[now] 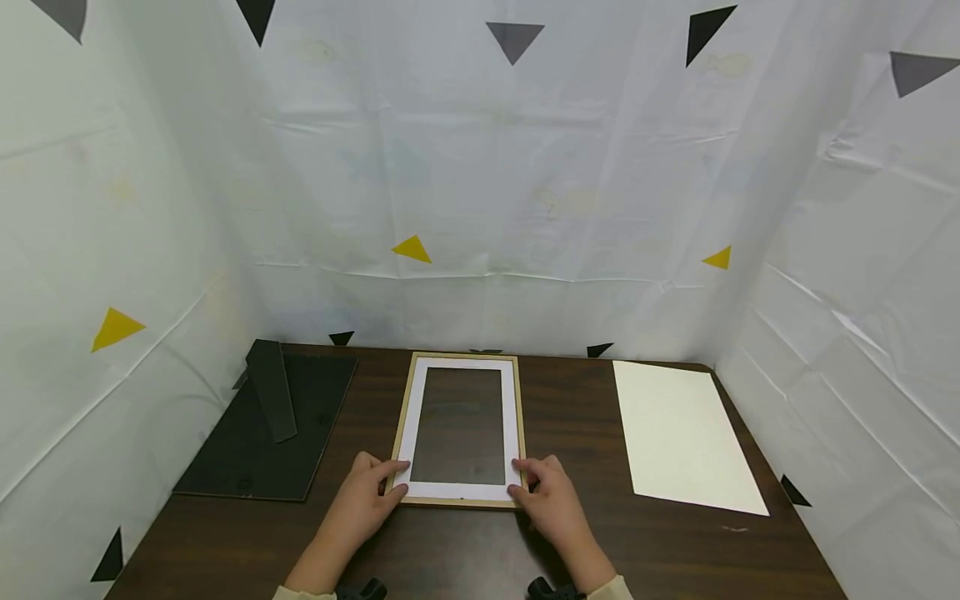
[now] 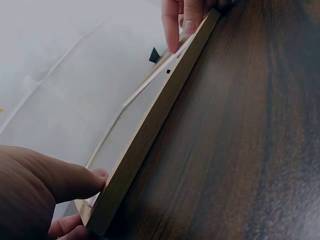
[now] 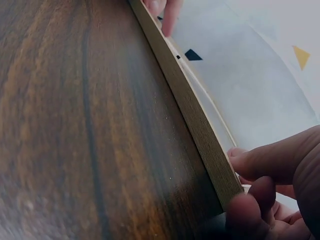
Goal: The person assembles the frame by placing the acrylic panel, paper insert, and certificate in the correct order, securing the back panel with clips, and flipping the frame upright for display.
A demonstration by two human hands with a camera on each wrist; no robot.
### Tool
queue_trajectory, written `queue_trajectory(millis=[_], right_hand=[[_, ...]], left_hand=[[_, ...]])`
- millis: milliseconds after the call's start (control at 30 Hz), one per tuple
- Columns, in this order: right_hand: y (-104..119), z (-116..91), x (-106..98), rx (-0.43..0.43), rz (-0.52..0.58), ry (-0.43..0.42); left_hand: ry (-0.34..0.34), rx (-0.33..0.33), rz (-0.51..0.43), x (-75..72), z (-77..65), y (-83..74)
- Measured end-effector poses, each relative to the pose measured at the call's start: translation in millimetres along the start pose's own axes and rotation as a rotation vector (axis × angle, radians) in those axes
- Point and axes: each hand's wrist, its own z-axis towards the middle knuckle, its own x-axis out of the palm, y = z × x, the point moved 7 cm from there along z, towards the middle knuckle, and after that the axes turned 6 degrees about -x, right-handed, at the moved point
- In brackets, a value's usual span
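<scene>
A light wooden picture frame (image 1: 522,417) lies at the middle of the table, with a white mat (image 1: 457,492) inside it around a dark see-through window (image 1: 459,425). My left hand (image 1: 365,498) holds its near left corner, thumb and index finger resting on the mat. At the near right corner my right hand (image 1: 551,497) does the same. The right wrist view shows the right thumb (image 3: 255,162) over the top, with curled fingertips at the outer edge. In the left wrist view the left thumb (image 2: 82,180) lies on top, other fingers partly hidden below.
A black backing board (image 1: 225,454) with a stand leg (image 1: 272,392) lies on the left of the dark wooden table (image 1: 450,554). To the right is a cream-white sheet (image 1: 690,437). White cloth walls (image 1: 480,167) with printed triangles surround the table's back and sides.
</scene>
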Motion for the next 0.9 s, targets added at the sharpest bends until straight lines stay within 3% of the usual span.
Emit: queue_trajectory(millis=[133, 367, 600, 767, 900], right_hand=[[1.2, -0.6, 0.7, 0.008, -0.003, 0.01], [9.8, 0.0, -2.0, -0.076, -0.144, -0.021], [6.9, -0.3, -6.3, -0.055, -0.199, -0.06], [5.1, -2.1, -5.8, -0.008, -0.149, -0.026], [3.2, -5.0, -4.3, 0.032, -0.05, 0.023]], left_hand=[[0.005, 0.004, -0.004, -0.5, -1.9, -1.2], [-0.003, 0.033, 0.012, -1.2, -0.8, -2.5], [0.009, 0.033, 0.02, 1.1, 0.0, -1.8], [-0.022, 0.037, 0.05, 0.1, -2.4, -3.6], [-0.098, 0.048, 0.101, -2.9, -4.6, -6.2]])
